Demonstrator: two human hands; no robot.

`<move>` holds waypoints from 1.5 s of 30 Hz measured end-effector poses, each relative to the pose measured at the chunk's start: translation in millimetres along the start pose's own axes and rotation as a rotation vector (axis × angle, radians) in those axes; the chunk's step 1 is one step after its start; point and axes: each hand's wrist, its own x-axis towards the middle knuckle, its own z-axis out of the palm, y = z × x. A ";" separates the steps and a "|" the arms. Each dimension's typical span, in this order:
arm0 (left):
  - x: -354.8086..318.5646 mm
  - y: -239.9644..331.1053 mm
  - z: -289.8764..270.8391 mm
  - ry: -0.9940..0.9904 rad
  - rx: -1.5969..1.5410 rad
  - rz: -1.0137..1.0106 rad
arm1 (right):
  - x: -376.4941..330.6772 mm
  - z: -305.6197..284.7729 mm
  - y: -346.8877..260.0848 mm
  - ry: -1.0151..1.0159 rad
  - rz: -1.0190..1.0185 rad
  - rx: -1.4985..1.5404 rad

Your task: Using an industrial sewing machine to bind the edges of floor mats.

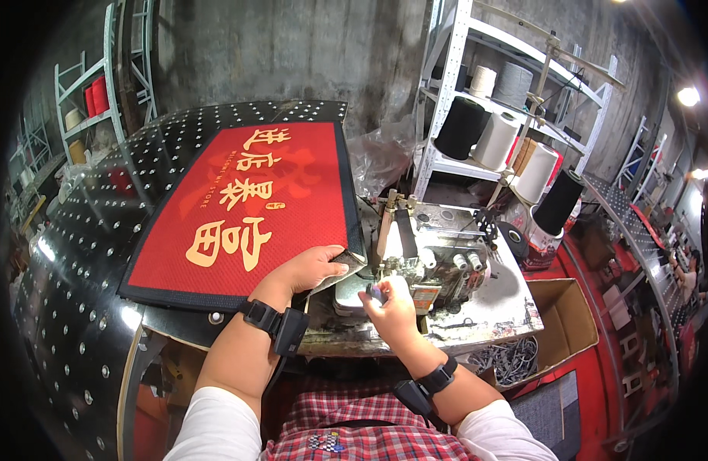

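Right hand (pixel 391 301) hides something (small, dark).

A bare grey concrete wall (pixel 292 54) closes the far side of the room, with a white metal shelving rack (pixel 454 92) standing against it to the right, loaded with black, white and grey thread cones (pixel 496 140). A second pale rack (pixel 89 92) at the far left carries red and cream spools. A bright ceiling lamp (pixel 688 96) glows at the upper right, and near right an open cardboard box (pixel 565 323) sits on the red floor (pixel 600 261).
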 end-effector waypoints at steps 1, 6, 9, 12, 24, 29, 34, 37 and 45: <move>-1.3 -5.8 -0.3 0.104 0.029 0.001 | -2.0 -0.7 -1.1 -0.003 -0.009 0.005; -33.5 19.9 10.4 0.068 0.077 0.041 | -1.4 -2.7 14.8 -0.367 0.377 0.309; -85.2 23.2 20.7 0.055 0.200 -0.030 | 3.8 3.4 -4.0 -0.478 0.609 0.536; -145.3 25.8 36.5 -0.014 0.145 -0.046 | 5.0 13.6 -25.0 -0.487 0.740 0.639; -275.1 46.1 119.3 0.145 -0.305 0.079 | 46.4 -66.7 -117.7 -0.622 0.286 0.007; -345.0 -2.4 69.9 1.113 1.403 -0.166 | 75.8 -138.1 -119.0 -0.495 0.164 -0.237; -395.4 -41.5 53.2 1.225 0.217 -0.455 | 41.4 -152.7 -118.2 -0.365 0.063 -0.441; -384.8 -3.2 65.3 1.349 0.577 -0.080 | 17.4 -162.5 -110.5 -0.338 0.065 -0.275; -394.8 48.0 95.0 0.968 0.385 0.502 | -87.3 -242.1 -82.8 0.084 -0.118 0.117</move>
